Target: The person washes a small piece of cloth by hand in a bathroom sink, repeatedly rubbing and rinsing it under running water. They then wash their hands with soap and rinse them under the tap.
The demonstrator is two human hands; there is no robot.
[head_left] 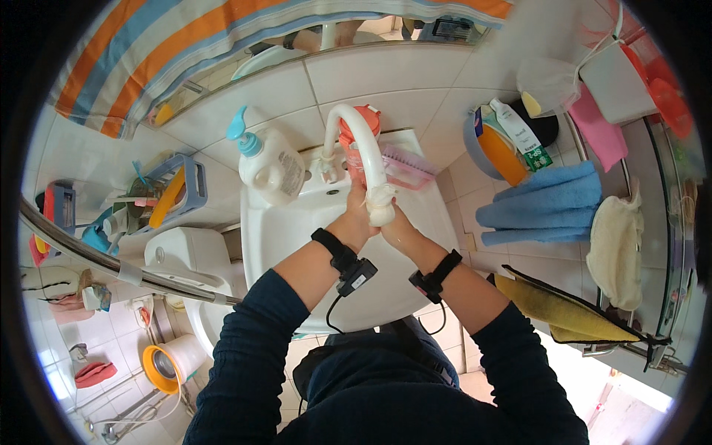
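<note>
Both my hands are together over the white washbasin (271,289), under the curved white tap (362,137). My left hand (357,211) reaches forward along the spout's left side, its visible fingers stretched out toward the tall red container (368,119) behind the tap. Whether it touches that container I cannot tell. My right hand (400,228) meets the left from the other side; the spout end covers its fingers. Nothing held shows between the hands. A white pump bottle (276,169) with a blue top stands on the basin's left rim, and a pink brush (406,169) lies at the right rim.
A blue towel (545,204) and a yellow cloth (564,308) hang at the right, near a wall basket (482,148) of bottles. To the left are a toilet (189,256), a curved metal rail (89,256) and a blue-grey wall basket (194,184). A striped cloth (178,52) hangs above.
</note>
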